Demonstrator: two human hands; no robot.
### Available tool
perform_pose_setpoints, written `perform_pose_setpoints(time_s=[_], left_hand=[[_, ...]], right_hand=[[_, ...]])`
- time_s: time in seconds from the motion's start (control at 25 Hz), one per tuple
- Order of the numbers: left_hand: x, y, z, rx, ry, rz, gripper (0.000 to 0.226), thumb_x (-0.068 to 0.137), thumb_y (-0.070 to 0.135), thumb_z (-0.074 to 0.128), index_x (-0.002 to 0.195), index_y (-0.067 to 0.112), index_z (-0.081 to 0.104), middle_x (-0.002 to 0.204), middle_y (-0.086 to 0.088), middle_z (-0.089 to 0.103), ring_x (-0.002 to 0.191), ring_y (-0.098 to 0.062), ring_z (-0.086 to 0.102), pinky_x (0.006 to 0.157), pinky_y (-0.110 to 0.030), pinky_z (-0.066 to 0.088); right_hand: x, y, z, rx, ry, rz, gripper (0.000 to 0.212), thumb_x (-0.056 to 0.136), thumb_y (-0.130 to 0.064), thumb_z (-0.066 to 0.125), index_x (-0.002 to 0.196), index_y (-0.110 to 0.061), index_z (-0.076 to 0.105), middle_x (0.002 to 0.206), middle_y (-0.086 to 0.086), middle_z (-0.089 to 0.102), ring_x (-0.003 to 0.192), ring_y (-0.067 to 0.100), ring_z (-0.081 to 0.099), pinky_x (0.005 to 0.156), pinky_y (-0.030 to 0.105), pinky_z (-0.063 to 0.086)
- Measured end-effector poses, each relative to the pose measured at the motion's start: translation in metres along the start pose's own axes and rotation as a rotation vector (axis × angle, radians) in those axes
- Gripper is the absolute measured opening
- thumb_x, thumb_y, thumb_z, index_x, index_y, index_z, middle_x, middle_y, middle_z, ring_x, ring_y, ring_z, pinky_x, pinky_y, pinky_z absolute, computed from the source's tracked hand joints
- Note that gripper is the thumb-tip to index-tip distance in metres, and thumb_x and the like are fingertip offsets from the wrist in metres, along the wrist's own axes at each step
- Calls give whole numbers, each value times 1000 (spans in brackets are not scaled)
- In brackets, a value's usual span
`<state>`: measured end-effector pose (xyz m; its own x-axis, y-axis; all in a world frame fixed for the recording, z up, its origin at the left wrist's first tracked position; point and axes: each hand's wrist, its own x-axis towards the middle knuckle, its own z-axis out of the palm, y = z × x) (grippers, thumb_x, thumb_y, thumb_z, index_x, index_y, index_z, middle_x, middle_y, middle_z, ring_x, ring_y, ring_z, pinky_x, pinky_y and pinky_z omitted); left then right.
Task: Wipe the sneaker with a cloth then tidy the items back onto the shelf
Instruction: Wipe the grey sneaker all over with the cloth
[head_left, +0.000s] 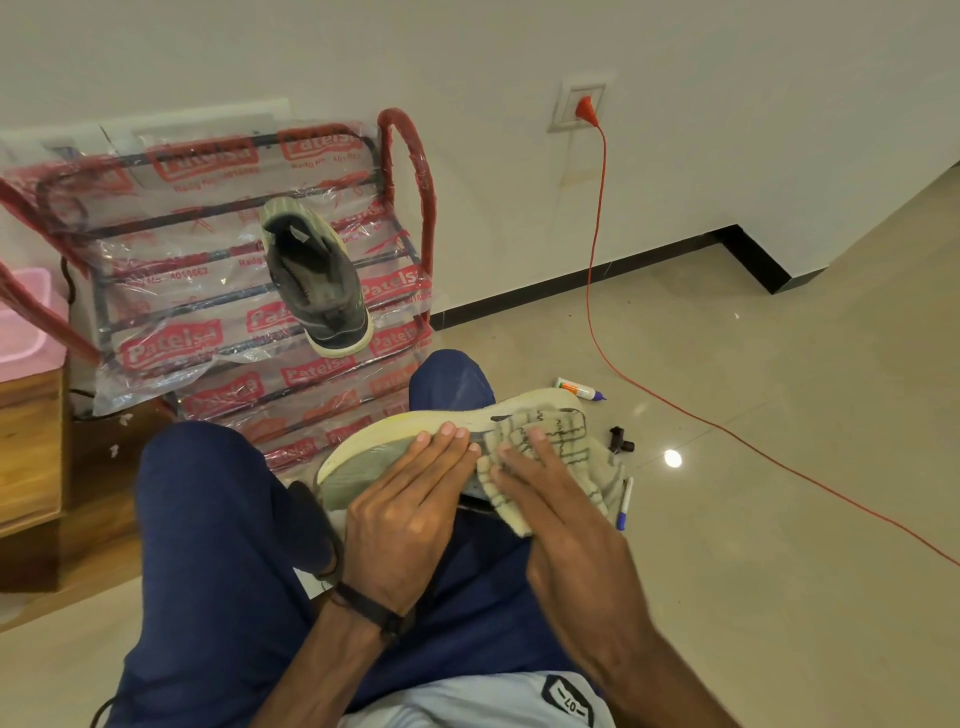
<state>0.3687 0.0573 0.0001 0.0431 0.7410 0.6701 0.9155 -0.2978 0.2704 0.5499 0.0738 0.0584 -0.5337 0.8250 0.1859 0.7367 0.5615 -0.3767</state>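
A pale green sneaker (363, 462) with a cream sole lies on its side across my lap. My left hand (405, 504) rests flat on its upper, fingers straight, steadying it. My right hand (545, 493) presses a beige cloth with dark stripes (561, 441) against the sneaker's far end, fingers spread over the cloth. A second grey-green sneaker (317, 280) sits toe-down on the shoe shelf (405, 171), a dark metal rack with red side loops wrapped in printed plastic, straight ahead against the wall.
A glue tube (579, 389), a small black piece (621, 441) and a blue pen (625, 503) lie on the tiled floor to my right. An orange cable (597, 218) runs from the wall socket across the floor. A pink tub (26, 322) sits on wooden furniture at left.
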Motion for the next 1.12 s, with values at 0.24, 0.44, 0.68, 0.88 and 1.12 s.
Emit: perform_pose_setpoints(time_s=[0.24, 0.44, 0.68, 0.88, 1.12], left_hand=[[5, 6, 6, -27, 15, -36, 36, 90, -6, 71, 123, 8, 73, 132, -7, 68, 127, -18, 63, 106, -41, 51], [3, -1, 1, -36, 5, -38, 33, 93, -3, 68, 123, 9, 73, 133, -6, 67, 127, -17, 62, 105, -41, 53], [10, 4, 8, -58, 19, -72, 31, 93, -3, 67, 121, 8, 74, 131, -5, 69, 126, -18, 63, 105, -41, 52], [4, 1, 4, -38, 26, -88, 28, 95, 0, 65, 119, 7, 75, 130, -7, 69, 124, -19, 64, 103, -41, 53], [15, 8, 10, -29, 48, -88, 30, 93, -3, 62, 117, 8, 76, 125, -7, 71, 122, -20, 66, 107, -39, 51]], right_hand=[[4, 26, -5, -29, 52, 194, 86, 58, 26, 61, 136, -11, 62, 153, -3, 46, 147, 23, 36, 103, 41, 52], [5, 19, -5, -56, -29, -8, 87, 57, 25, 62, 136, -12, 62, 152, -2, 49, 148, 18, 33, 106, 32, 49], [10, 20, -5, -21, 32, 136, 82, 62, 22, 62, 137, -11, 60, 154, -3, 46, 149, 18, 31, 107, 39, 49], [14, 10, -3, -54, -8, -11, 83, 59, 21, 63, 135, -12, 62, 151, -1, 50, 148, 20, 34, 109, 32, 43], [17, 24, -4, -18, 45, 137, 82, 64, 21, 63, 138, -14, 60, 155, -6, 42, 147, 21, 36, 102, 40, 53]])
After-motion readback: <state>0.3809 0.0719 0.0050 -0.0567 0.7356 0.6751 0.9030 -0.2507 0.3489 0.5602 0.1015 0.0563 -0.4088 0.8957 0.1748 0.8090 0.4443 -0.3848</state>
